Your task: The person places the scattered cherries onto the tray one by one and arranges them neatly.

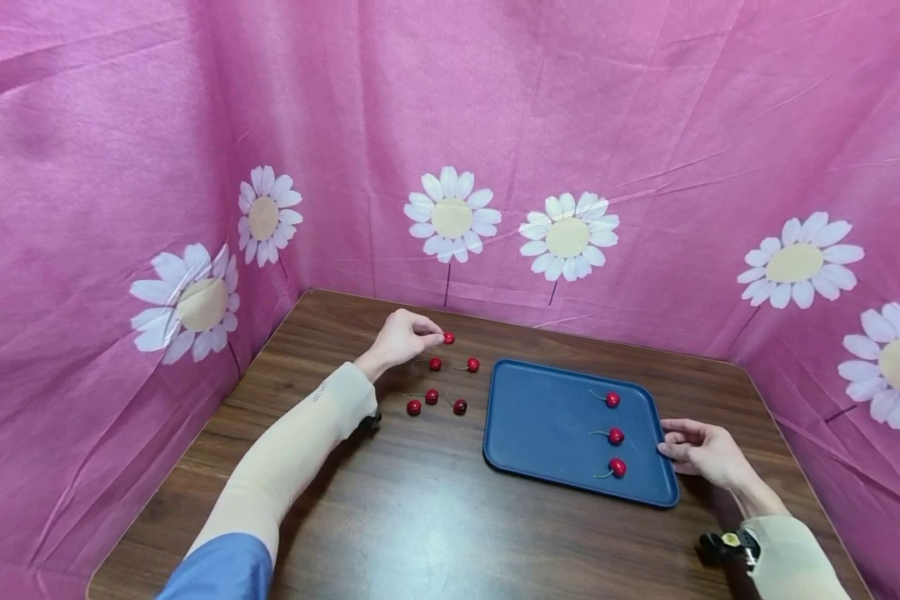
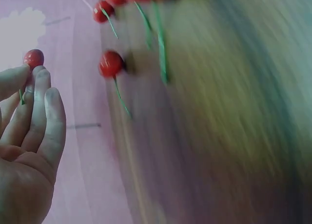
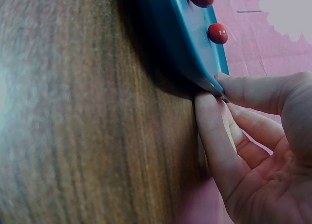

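At the far left of the table, my left hand [image 1: 403, 337] pinches a red cherry [image 1: 449, 337] between thumb and fingertips. The left wrist view shows this cherry [image 2: 34, 59] above the fingertips, its green stem hanging by the fingers. Several more cherries [image 1: 432, 397] lie on the wood just in front of that hand. My right hand [image 1: 708, 454] grips the right rim of a blue tray [image 1: 547, 425], thumb on top and fingers at the outer side and below. Three cherries with stems, the middle one [image 1: 616, 436] among them, sit in a column on the tray's right half.
The brown wooden table [image 1: 412, 517] carries everything. A pink curtain [image 1: 630, 108] with printed daisies hangs around its back and sides. Black wrist devices, one of them [image 1: 727, 546] by the right cuff, sit close over the tabletop.
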`<state>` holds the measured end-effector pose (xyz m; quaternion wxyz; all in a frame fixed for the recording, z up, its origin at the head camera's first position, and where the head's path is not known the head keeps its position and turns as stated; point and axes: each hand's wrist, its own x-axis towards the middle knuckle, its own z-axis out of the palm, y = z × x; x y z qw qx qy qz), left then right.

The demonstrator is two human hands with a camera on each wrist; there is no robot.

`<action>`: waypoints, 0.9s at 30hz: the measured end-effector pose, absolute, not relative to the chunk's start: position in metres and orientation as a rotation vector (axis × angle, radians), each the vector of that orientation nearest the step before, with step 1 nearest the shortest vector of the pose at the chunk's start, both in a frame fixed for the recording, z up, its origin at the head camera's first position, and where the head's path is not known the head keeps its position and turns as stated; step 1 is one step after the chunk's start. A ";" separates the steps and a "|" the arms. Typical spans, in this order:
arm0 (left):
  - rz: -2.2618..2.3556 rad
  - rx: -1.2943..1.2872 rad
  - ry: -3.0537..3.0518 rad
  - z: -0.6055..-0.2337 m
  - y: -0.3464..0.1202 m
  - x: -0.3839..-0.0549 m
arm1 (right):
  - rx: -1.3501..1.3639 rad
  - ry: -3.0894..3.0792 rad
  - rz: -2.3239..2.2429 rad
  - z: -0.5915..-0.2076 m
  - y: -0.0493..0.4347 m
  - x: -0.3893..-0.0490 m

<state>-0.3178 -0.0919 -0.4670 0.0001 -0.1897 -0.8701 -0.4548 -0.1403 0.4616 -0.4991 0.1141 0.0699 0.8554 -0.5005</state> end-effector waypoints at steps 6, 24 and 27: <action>-1.523 -0.652 -2.719 -0.463 -0.066 -0.314 | 0.216 2.500 -1.464 -0.499 0.462 -0.140; -1.582 -0.923 -2.683 -0.463 0.020 -0.306 | 0.242 2.503 -1.435 -0.499 0.464 -0.142; -1.579 -0.926 -2.707 -0.463 0.034 -0.305 | 0.229 2.496 -1.453 -0.499 0.463 -0.141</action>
